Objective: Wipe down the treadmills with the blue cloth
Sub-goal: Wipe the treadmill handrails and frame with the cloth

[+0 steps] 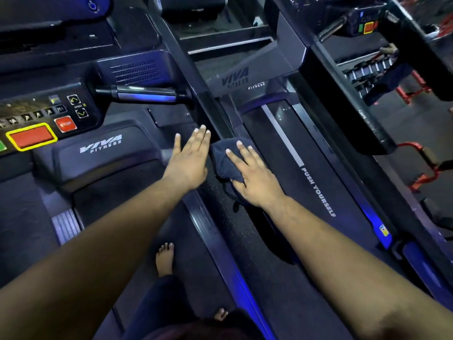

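Evidently soft, light blue cloth (226,158) bunched beside treadmill side rail (215,241), pressed under flat right hand (255,177); left hand (190,160) flat, empty.

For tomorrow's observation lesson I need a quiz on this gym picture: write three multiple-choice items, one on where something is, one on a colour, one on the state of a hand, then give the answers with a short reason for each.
1. Where does the blue cloth lie?
A. On the console buttons
B. Under the right hand, by the side rail of the right-hand treadmill
C. On the floor by the bare foot

2. What colour is the STOP button?
A. Green
B. Blue
C. Red

3. How is the left hand held?
A. Flat, fingers straight, holding nothing
B. Curled round the handlebar
C. Pinching the cloth

Answers:
1 B: the right hand's fingers lie spread on top of the cloth next to the belt.
2 C: the round button with white STOP lettering is red.
3 A: the left hand's fingers are extended beside the cloth, gripping nothing.
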Motion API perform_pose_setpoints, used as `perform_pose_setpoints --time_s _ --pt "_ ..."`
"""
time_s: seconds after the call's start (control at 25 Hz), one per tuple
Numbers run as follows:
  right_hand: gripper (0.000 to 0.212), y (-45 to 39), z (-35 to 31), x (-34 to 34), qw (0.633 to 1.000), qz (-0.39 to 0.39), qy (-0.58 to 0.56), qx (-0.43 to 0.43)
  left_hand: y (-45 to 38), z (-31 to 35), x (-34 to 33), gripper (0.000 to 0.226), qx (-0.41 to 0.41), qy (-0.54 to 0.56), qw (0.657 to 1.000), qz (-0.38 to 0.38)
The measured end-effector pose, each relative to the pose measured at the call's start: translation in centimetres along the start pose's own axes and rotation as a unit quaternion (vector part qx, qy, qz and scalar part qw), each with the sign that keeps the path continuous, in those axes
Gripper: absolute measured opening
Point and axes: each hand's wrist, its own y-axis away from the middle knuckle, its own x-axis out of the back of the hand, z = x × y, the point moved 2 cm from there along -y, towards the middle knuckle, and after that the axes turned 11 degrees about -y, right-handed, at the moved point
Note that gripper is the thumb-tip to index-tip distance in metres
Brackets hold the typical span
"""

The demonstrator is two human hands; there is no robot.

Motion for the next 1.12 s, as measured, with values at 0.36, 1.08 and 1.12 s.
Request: perform_pose_setpoints --time_s 0.36,1.08,1.12 --pt "0.071 19.3 4.6 -1.3 1.0 0.0 0.007 0.024 13.4 15.3 -4.6 0.092 0.015 0.057 0.998 -0.03" --pt "0.099 28.1 6.8 0.5 0.918 0.039 -0.377 -0.121 19.8 22.7 -2.1 0.018 0.075 0.604 0.79 -0.075" --pt "0.094 27.8 6.4 0.3 0.897 0.047 -0.413 -0.149 19.6 22.7 -1.9 0.019 0.058 0.607 0.788 -0.088"
